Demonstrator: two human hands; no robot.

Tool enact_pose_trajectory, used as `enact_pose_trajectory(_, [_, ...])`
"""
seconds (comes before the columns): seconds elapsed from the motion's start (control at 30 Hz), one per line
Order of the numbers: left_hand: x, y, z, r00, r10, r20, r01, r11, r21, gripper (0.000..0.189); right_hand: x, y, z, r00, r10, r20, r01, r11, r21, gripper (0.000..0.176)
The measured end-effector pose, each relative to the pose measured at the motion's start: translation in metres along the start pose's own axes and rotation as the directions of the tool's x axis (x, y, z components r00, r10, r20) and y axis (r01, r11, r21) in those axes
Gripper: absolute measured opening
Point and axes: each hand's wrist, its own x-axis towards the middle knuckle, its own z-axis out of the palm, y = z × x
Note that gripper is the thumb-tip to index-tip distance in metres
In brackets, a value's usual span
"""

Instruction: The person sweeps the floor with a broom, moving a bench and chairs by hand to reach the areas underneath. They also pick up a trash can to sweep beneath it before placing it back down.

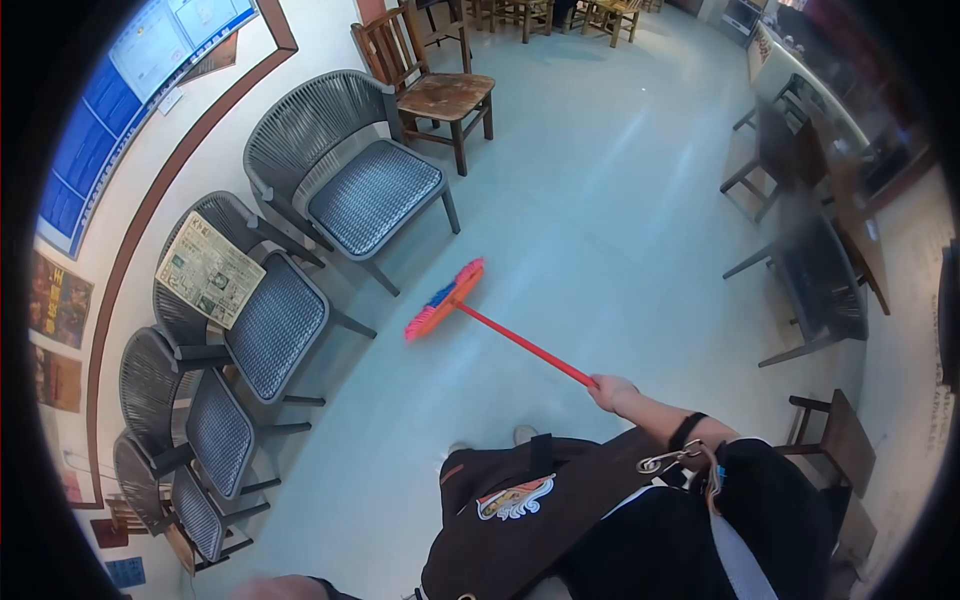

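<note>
My right hand (612,392) is closed around the red handle of a broom (530,347). The broom reaches forward and to the left. Its orange head with pink and blue bristles (445,300) lies on the pale floor, a short way from the front legs of the grey chairs. Only a blurred part of my left hand (275,589) shows at the bottom edge, apart from the broom; its fingers cannot be made out.
Grey woven armchairs (270,325) line the left wall, one with a newspaper (210,268) over its back. Beyond them stands a wooden chair (445,92). Along the right are dark chairs (815,275) and a wooden table (850,235). A brown bag (580,480) hangs at my front.
</note>
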Motion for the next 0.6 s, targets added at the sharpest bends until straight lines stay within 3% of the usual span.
enact_pose_trajectory(0.03, [-0.024, -0.026, -0.013, 0.943, -0.105, -0.315, 0.056, 0.985, -0.161, 0.02, 0.027, -0.019, -0.009, 1.0, 0.008, 0.011, -0.008, 1.0, -0.029, 0.028])
enact_pose_trajectory(0.07, [-0.019, -0.03, -0.035, 0.821, -0.361, -0.443, 0.551, 0.707, 0.444, 0.019, 0.047, -0.04, -0.022, 1.0, 0.004, 0.017, -0.004, 1.0, -0.024, 0.029])
enact_pose_trajectory(0.1, [-0.036, -0.06, -0.047, 0.588, -0.424, -0.688, 0.763, 0.574, 0.298, 0.02, 0.065, -0.059, -0.033, 1.0, -0.002, 0.026, 0.003, 1.0, -0.022, 0.03])
enact_pose_trajectory(0.13, [-0.065, -0.092, -0.066, 0.329, -0.526, -0.784, 0.842, 0.539, -0.008, 0.032, 0.093, -0.07, -0.032, 0.999, -0.037, 0.025, 0.038, 0.999, -0.033, 0.031])
enact_pose_trajectory(0.2, [-0.159, -0.139, -0.094, 0.077, -0.524, -0.848, 0.994, 0.107, 0.024, 0.035, 0.13, -0.082, -0.038, 0.997, -0.074, 0.028, 0.075, 0.996, -0.044, 0.032])
enact_pose_trajectory(0.23, [-0.187, -0.149, -0.099, -0.061, -0.589, -0.806, 0.962, -0.248, 0.109, 0.035, 0.14, -0.086, -0.047, 0.996, -0.045, 0.08, 0.052, 0.995, -0.085, 0.033])
enact_pose_trajectory(0.27, [-0.225, -0.162, -0.105, -0.171, -0.643, -0.747, 0.877, -0.445, 0.182, 0.043, 0.148, -0.092, -0.057, 0.992, -0.013, 0.126, 0.029, 0.992, -0.125, 0.034])
enact_pose_trajectory(0.3, [-0.255, -0.171, -0.11, -0.216, -0.719, -0.661, 0.862, -0.458, 0.216, 0.047, 0.148, -0.083, -0.065, 0.995, -0.01, 0.099, 0.02, 0.995, -0.101, 0.033])
enact_pose_trajectory(0.33, [-0.267, -0.178, -0.112, -0.286, -0.765, -0.577, 0.905, -0.413, 0.1, 0.045, 0.144, -0.063, -0.073, 0.997, -0.006, 0.071, 0.012, 0.997, -0.078, 0.032])
enact_pose_trajectory(0.4, [-0.312, -0.203, -0.116, -0.396, -0.712, -0.58, 0.901, -0.423, -0.097, 0.043, 0.125, -0.028, -0.094, 0.992, 0.097, 0.082, -0.091, 0.993, -0.072, 0.032])
enact_pose_trajectory(0.43, [-0.32, -0.218, -0.126, -0.407, -0.716, -0.567, 0.898, -0.426, -0.106, 0.043, 0.111, -0.011, -0.106, 0.986, 0.135, 0.097, -0.124, 0.985, -0.116, 0.031])
enact_pose_trajectory(0.5, [-0.317, -0.24, -0.151, -0.336, -0.83, -0.444, 0.936, -0.346, -0.062, 0.041, 0.066, 0.014, -0.154, 0.961, 0.26, 0.1, -0.24, 0.955, -0.175, 0.034])
enact_pose_trajectory(0.57, [-0.235, -0.254, -0.186, -0.308, -0.835, -0.457, 0.938, -0.346, 0.0, 0.037, 0.047, 0.041, -0.166, 0.969, 0.244, 0.035, -0.239, 0.966, -0.101, 0.033])
enact_pose_trajectory(0.6, [-0.237, -0.269, -0.204, -0.227, -0.818, -0.528, 0.971, -0.233, -0.056, 0.036, 0.046, 0.058, -0.163, 0.972, 0.235, 0.004, -0.234, 0.97, -0.068, 0.033])
